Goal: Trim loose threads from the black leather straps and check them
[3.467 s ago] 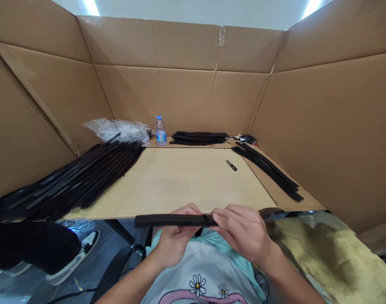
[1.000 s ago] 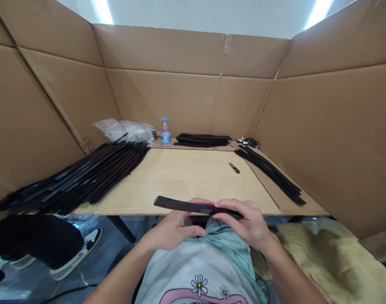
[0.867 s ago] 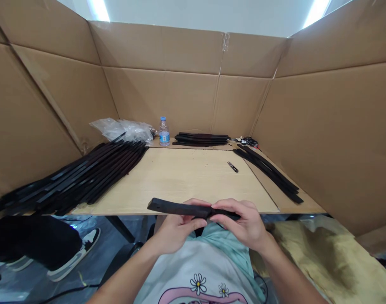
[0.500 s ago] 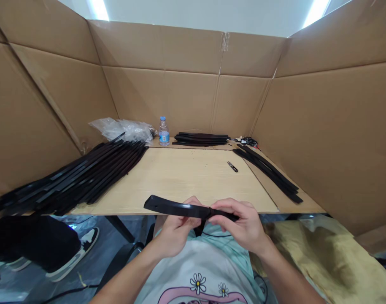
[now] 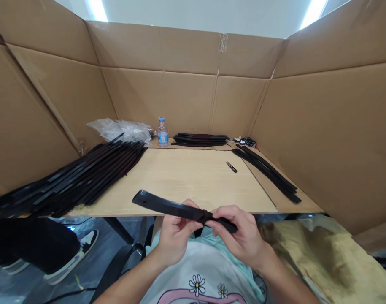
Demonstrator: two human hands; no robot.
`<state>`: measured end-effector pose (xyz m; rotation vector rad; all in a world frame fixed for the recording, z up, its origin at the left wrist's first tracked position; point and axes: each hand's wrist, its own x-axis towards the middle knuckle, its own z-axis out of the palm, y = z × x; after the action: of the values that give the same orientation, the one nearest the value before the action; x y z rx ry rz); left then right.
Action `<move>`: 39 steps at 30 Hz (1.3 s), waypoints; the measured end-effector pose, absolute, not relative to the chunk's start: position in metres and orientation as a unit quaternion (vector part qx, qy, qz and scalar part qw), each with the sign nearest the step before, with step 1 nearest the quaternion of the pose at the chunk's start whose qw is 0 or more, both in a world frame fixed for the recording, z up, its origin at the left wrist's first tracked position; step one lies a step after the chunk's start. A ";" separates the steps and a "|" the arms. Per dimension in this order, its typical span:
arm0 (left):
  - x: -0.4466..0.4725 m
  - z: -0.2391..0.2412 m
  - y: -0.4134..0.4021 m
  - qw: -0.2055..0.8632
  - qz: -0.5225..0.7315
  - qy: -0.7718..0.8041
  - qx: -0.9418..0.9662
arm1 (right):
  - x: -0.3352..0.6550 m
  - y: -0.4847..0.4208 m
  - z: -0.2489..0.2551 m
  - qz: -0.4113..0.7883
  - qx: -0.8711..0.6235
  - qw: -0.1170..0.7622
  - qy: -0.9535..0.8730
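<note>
Held across both hands, just above the front edge of the counter: one flat black strip, rubber-like in appearance. Strip position: slanted, free end raised toward the upper left and out over the counter surface, lower end at the right hand. Difference from the earlier frames: steeper tilt, free end farther left and longer past the left hand, no level hold across the body.

Left hand: pinching the strip, thumb on top, fingers curled beneath. Right hand: pinching the lower end between thumb and fingers. Hands close together, with a slight gap between them. In that gap: a tight dark wrap around the strip, exact form too small to tell.

On the counter, layout unchanged: at left, a large fanned stack of black strips; at the back, a flat stack of black strips beside a plastic water bottle and a crumpled clear plastic bag; at right, a loose pile of black strips near a small tangle of cable; mid-counter, well apart from the hands, a pair of thread snips. Enclosing the counter: cardboard walls.
</note>
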<state>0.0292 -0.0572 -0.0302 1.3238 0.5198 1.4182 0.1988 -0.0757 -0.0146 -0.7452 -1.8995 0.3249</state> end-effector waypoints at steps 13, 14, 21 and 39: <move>0.041 -0.048 -0.053 0.512 0.602 0.331 0.516 | 0.190 -0.058 -0.029 0.070 -0.295 0.531 -0.791; 0.041 -0.049 -0.053 0.508 0.599 0.340 0.517 | 0.190 -0.058 -0.029 0.074 -0.310 0.525 -0.789; 0.043 -0.049 -0.049 0.498 0.585 0.382 0.514 | 0.187 -0.057 -0.027 0.106 -0.384 0.472 -0.786; 0.039 -0.051 -0.051 0.564 0.575 0.304 0.509 | 0.198 -0.064 -0.012 0.384 -0.380 0.378 -0.752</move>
<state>0.0386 -0.0513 -0.0513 1.1969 0.7158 1.3539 0.1983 -0.0642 -0.0118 -0.9723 -1.9218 0.9805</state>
